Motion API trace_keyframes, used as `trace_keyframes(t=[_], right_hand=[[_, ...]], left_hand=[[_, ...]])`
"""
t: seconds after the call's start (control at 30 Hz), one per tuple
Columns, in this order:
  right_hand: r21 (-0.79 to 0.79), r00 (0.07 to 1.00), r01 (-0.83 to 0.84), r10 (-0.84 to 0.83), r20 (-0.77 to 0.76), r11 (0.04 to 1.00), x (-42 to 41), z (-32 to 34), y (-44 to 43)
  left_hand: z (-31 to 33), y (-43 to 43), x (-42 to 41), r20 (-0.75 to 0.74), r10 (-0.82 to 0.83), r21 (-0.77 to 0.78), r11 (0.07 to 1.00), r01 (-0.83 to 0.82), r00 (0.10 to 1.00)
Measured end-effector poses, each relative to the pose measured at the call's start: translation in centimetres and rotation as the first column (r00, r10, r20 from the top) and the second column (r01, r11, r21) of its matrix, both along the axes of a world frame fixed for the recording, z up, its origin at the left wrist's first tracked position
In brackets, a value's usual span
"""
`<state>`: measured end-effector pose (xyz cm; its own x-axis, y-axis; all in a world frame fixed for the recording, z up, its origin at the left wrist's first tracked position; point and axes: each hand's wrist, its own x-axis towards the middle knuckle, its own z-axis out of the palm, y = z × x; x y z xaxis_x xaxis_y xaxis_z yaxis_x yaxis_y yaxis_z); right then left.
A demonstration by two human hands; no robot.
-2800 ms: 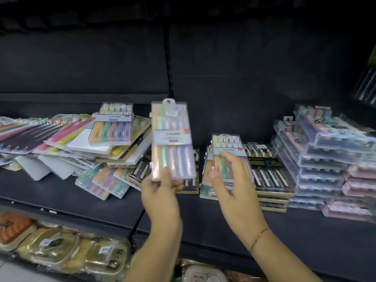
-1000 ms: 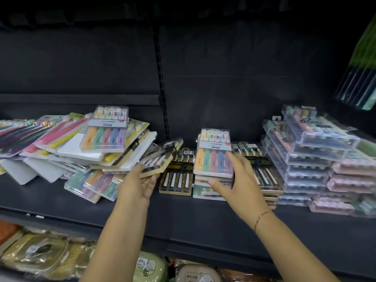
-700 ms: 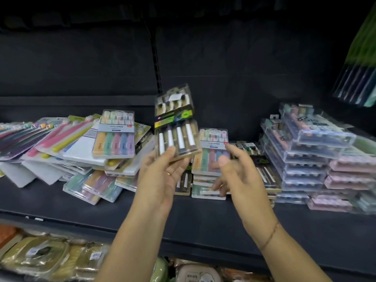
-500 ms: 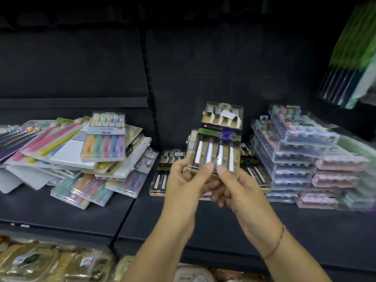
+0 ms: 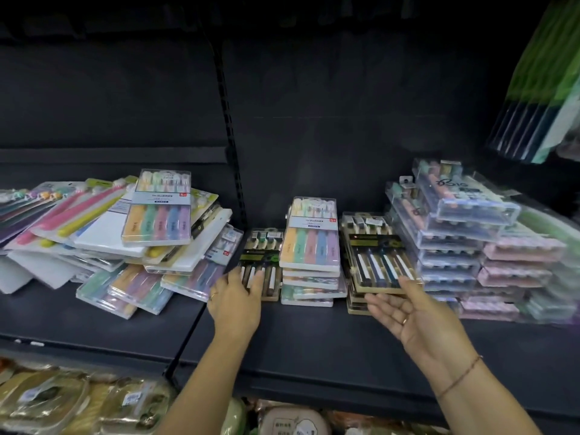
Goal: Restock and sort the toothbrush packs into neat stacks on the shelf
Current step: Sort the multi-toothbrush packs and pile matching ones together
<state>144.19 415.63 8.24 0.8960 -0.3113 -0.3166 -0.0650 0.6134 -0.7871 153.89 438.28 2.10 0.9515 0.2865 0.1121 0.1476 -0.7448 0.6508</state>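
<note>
Dark shelf (image 5: 314,340) is running across mid-frame, packs piling on it in groups. Left of centre a messy heap (image 5: 119,243) is sprawling, a pastel five-brush pack (image 5: 160,208) lying on top, tilted. At centre a neat pastel stack (image 5: 310,246) is sitting square. Just left of it, a black-and-gold pack (image 5: 260,262) is lying flat; the left hand (image 5: 235,306) is resting palm-down on its near end, fingers spread, not gripping anything. Just right of the pastel stack, a black-and-gold stack (image 5: 376,265) is sitting with its top pack a little askew. The right hand (image 5: 417,318) is hovering palm-up at that stack's near edge, fully open, empty, fingertips about touching the top pack. Far right, clear boxed packs (image 5: 452,224) are stacking up with pink ones beside them, blurred. Lower left, wrapped goods (image 5: 62,400) are showing on the shelf below. Versus half a second back: both hands were pinching one black-and-gold pack in the air at centre; now that pack is lying on the right stack and the hands are apart.
</note>
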Motion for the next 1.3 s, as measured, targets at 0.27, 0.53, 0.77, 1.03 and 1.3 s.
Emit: trace_keyframes(t=[0.27,0.53,0.77,1.03,1.3], right_hand=[[-0.112,0.997,0.013,-0.022,-0.079,0.994,-1.7,-2.1,3.0],[-0.065,0.877,-0.464,0.448,-0.172,0.883,-0.7,-3.3,9.1],[0.052,0.784,-0.598,0.597,-0.168,0.8,0.4,-2.0,11.9],[-0.254,0.906,-0.388,0.417,0.072,0.886,-1.3,0.9,10.5],[-0.369,0.995,-0.031,0.062,0.074,0.929,-2.2,2.8,0.6]], left_hand=[[-0.2,1.0,1.3,-0.023,0.025,-0.119,0.992,-0.028,0.999],[2.2,3.3,-2.0,-0.263,-0.104,-0.382,0.924,-0.005,0.959],[4.3,6.8,-3.9,-0.334,-0.324,-0.608,0.792,0.06,0.885],[7.4,6.7,-4.8,0.103,-0.567,-0.792,0.45,0.412,0.817],[7.1,3.3,-4.7,0.084,-0.37,-0.808,0.518,0.281,0.925]])
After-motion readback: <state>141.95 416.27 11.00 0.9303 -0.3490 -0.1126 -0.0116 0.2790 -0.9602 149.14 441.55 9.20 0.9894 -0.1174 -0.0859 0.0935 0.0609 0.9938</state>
